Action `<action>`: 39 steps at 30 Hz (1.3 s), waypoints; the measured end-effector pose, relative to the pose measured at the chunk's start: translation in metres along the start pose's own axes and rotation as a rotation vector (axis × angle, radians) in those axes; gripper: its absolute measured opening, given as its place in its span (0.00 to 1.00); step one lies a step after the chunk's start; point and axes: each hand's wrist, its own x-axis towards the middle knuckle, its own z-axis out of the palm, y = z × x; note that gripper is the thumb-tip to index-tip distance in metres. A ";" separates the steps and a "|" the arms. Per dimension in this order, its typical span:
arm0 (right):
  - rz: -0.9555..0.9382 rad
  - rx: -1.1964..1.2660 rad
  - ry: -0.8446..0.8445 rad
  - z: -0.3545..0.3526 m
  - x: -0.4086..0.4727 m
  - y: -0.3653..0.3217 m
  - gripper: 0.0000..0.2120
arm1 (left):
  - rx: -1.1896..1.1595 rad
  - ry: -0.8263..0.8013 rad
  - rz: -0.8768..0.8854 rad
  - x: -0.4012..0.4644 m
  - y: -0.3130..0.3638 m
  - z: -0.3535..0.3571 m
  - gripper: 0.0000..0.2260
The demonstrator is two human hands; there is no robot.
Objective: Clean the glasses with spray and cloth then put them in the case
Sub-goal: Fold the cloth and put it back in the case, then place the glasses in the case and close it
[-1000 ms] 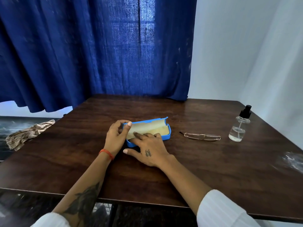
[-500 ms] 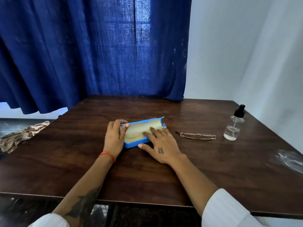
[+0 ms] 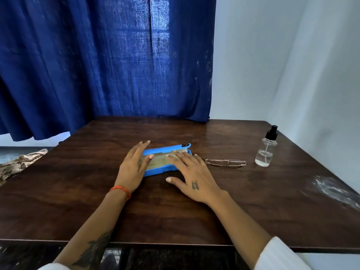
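Mid-desk, toward its far edge: blue case [image 3: 165, 160] open, lid up at the back, pale cloth [image 3: 158, 162] lying inside. Left hand [image 3: 134, 168] flat at the case's left end, fingers [image 3: 141, 151] extended and loosely together, thumb tip on the lining, gripping nothing. Right hand [image 3: 191, 180] palm down over the case's right end, fingers [image 3: 179, 157] spread on the cloth, thumb splayed toward the near edge, pinching nothing yet as far as could be seen. Glasses [image 3: 226, 163] folded, just right of the case and apart from it, long axis running left to right along the desk, parallel to the far edge; near end close beside the right hand's outer fingers. Spray bottle [image 3: 266, 151] upright farther right, near the right edge, beyond the glasses. Right hand plainly the nearer to both glasses and bottle; left hand cut off from them by the case. Cleaning judged not yet begun: cloth still in the case, glasses untouched, bottle untouched. Likely next: cloth out, then a short rightward reach along the frame's own axis.
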 end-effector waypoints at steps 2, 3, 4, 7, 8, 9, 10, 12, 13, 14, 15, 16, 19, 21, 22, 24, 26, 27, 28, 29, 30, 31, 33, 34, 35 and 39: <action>0.030 -0.017 0.132 -0.010 -0.016 0.012 0.25 | 0.009 -0.007 -0.012 0.001 -0.001 0.001 0.21; 0.056 -0.044 0.200 -0.015 -0.025 0.020 0.24 | 0.017 -0.011 -0.016 0.001 -0.001 0.000 0.21; 0.100 -0.082 0.250 -0.019 -0.033 0.030 0.22 | 0.026 -0.015 -0.017 0.001 -0.001 0.000 0.21; 0.338 -0.195 0.185 -0.034 -0.050 0.058 0.18 | 0.038 -0.003 0.001 0.002 0.000 0.000 0.20; 0.400 -0.217 0.137 -0.036 -0.052 0.066 0.17 | 0.042 0.008 0.009 0.002 0.001 0.000 0.20; 0.432 -0.235 0.106 -0.038 -0.054 0.073 0.16 | 0.045 0.017 0.016 0.002 0.001 -0.001 0.19; 0.444 -0.252 0.090 -0.039 -0.053 0.080 0.16 | 0.049 0.025 0.022 0.001 0.002 -0.001 0.18; 0.434 -0.295 0.074 -0.038 -0.050 0.087 0.14 | 0.056 0.028 0.031 0.000 0.004 -0.001 0.17; 0.419 -0.323 0.064 -0.038 -0.048 0.089 0.13 | 0.058 0.027 0.033 0.000 0.005 -0.001 0.17; 0.405 -0.351 0.051 -0.037 -0.045 0.090 0.13 | 0.057 0.028 0.035 -0.001 0.006 -0.002 0.16; 0.394 -0.380 0.035 -0.035 -0.042 0.091 0.12 | 0.054 0.031 0.037 -0.001 0.006 -0.002 0.16; 0.383 -0.411 0.022 -0.034 -0.040 0.091 0.12 | 0.053 0.034 0.038 -0.002 0.007 -0.002 0.15; 0.353 -0.479 0.010 -0.034 -0.034 0.093 0.11 | 0.052 0.047 0.049 -0.002 0.007 -0.002 0.14; 0.318 -0.507 0.007 -0.037 -0.032 0.095 0.11 | 0.043 0.055 0.044 -0.002 0.007 -0.002 0.13; 0.291 -0.516 0.014 -0.040 -0.032 0.093 0.10 | 0.040 0.058 0.039 -0.002 0.007 -0.002 0.13; 0.227 -0.535 0.083 -0.046 -0.033 0.089 0.05 | 0.044 0.063 0.034 -0.002 0.007 -0.001 0.13; 0.151 -0.512 0.206 -0.048 -0.036 0.080 0.05 | 0.044 0.070 0.032 -0.002 0.006 0.000 0.13; 0.107 -0.487 0.273 -0.047 -0.035 0.075 0.06 | 0.040 0.073 0.031 -0.002 0.005 0.000 0.13; 0.062 -0.461 0.327 -0.046 -0.033 0.068 0.05 | 0.034 0.074 0.029 -0.002 0.005 0.000 0.13; 0.008 -0.439 0.375 -0.044 -0.029 0.059 0.05 | 0.027 0.076 0.027 -0.002 0.004 0.000 0.13; -0.045 -0.426 0.404 -0.041 -0.023 0.050 0.04 | 0.021 0.078 0.027 -0.002 0.003 0.001 0.13; -0.094 -0.424 0.411 -0.038 -0.015 0.040 0.04 | 0.016 0.080 0.030 -0.002 0.003 0.001 0.13; -0.182 -0.437 0.383 -0.032 0.000 0.021 0.06 | 0.004 0.085 0.036 -0.002 0.003 0.001 0.13; -0.221 -0.445 0.360 -0.028 0.008 0.013 0.07 | -0.002 0.086 0.037 -0.002 0.003 0.001 0.12; -0.251 -0.452 0.333 -0.024 0.015 0.007 0.07 | -0.008 0.087 0.036 -0.002 0.003 0.002 0.12; -0.268 -0.480 0.217 -0.012 0.039 -0.008 0.07 | -0.024 0.090 0.039 -0.002 0.002 0.001 0.12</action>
